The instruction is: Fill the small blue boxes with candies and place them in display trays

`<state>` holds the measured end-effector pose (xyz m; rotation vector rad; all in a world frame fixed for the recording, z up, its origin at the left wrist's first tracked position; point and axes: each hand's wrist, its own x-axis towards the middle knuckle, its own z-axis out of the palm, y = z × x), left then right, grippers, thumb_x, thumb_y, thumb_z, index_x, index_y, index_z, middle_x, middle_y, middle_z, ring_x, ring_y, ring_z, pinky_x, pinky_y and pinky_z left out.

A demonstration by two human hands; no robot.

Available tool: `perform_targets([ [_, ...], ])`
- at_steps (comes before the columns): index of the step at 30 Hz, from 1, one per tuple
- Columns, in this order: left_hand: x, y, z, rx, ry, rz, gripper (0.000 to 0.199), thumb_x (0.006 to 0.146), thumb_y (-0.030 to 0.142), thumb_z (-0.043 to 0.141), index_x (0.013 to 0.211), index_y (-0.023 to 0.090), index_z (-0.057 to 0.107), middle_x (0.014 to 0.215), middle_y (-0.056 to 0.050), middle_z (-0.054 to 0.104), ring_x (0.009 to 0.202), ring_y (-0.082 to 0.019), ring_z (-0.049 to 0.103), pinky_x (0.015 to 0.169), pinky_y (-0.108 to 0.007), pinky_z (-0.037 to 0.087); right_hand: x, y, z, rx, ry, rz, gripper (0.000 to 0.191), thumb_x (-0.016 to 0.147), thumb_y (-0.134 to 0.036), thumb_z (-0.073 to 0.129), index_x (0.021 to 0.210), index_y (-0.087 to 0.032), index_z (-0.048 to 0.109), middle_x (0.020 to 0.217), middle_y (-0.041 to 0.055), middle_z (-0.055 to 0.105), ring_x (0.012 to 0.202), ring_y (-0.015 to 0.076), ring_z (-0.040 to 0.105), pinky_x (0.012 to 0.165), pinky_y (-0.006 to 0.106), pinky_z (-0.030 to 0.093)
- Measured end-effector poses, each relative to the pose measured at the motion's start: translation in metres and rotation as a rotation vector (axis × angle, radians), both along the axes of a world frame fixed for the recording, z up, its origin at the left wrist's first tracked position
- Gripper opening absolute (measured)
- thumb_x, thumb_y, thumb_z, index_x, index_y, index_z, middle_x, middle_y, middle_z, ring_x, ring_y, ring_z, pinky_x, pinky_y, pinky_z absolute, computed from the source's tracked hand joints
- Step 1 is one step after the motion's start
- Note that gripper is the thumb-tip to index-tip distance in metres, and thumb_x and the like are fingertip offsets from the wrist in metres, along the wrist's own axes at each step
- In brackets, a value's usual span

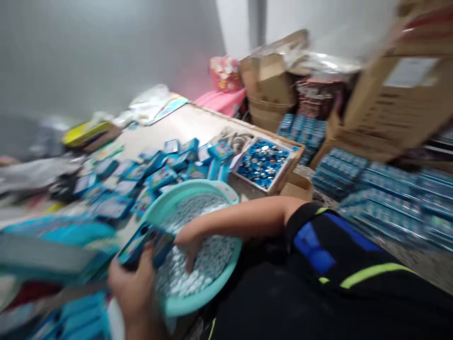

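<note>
My left hand [132, 283] is closed around a small blue box [146, 245] with a printed face, held tilted over the near left side of a turquoise plastic basin [205, 304]. Many small, pale white-blue pieces [212, 259] fill the basin; their exact kind is too blurred to make out. My right hand [191, 243] reaches down into the basin, close beside the box's right end. One of its fingers points into the pieces, while the other fingers are blurred or hidden, so its grip does not show.
Behind the basin, blue boxes [163, 177] lie heaped on a white table [198, 125]. A shallow open box [279, 182] holds shiny blue and silver pieces. Wrapped stacks of blue packs [392, 189] and cardboard cartons [396, 108] stand at right. More blue packages [53, 241] lie at left.
</note>
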<state>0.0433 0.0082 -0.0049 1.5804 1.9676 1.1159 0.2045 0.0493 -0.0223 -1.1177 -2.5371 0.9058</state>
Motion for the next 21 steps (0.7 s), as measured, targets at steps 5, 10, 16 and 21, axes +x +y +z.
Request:
perform_targets([
  [5,-0.008,-0.005,-0.014,0.07,-0.224,-0.093,0.055,0.07,0.057,0.079,0.104,0.017,0.065,0.101,-0.009,0.072,0.098,-0.027,0.069,0.095,-0.043,0.055,-0.006,-0.006,-0.005,-0.199,-0.171,0.109,0.064,0.06,-0.051,0.093,0.105,-0.007,0.078,0.094,0.0122,0.079,0.086,0.0277,0.073,0.069,0.029,0.055],
  [10,-0.01,-0.015,-0.021,0.128,-0.351,-0.105,0.055,0.076,0.053,0.08,0.114,0.017,0.063,0.111,-0.01,0.071,0.107,-0.026,0.068,0.101,-0.04,0.053,0.002,-0.016,0.007,-0.247,-0.086,-0.045,0.035,0.064,-0.029,0.087,0.096,-0.017,0.078,0.076,0.0061,0.075,0.077,0.0275,0.071,0.067,0.031,0.051],
  [16,-0.014,-0.018,-0.028,0.137,-0.413,-0.148,0.056,0.08,0.045,0.08,0.126,0.021,0.06,0.128,-0.012,0.066,0.12,-0.026,0.064,0.107,-0.04,0.049,0.022,-0.018,0.021,-0.434,0.357,-0.16,0.021,0.068,-0.028,0.077,0.088,-0.022,0.075,0.055,-0.0003,0.064,0.043,0.0167,0.058,0.04,0.027,0.04],
  [21,-0.017,-0.018,-0.035,0.074,-0.392,-0.192,0.058,0.084,0.043,0.077,0.133,0.022,0.055,0.129,-0.013,0.065,0.12,-0.027,0.064,0.106,-0.044,0.05,0.023,-0.019,0.031,-0.557,0.797,-0.266,0.017,0.067,-0.033,0.078,0.078,-0.023,0.071,0.054,-0.0025,0.06,0.042,0.0123,0.053,0.037,0.025,0.04],
])
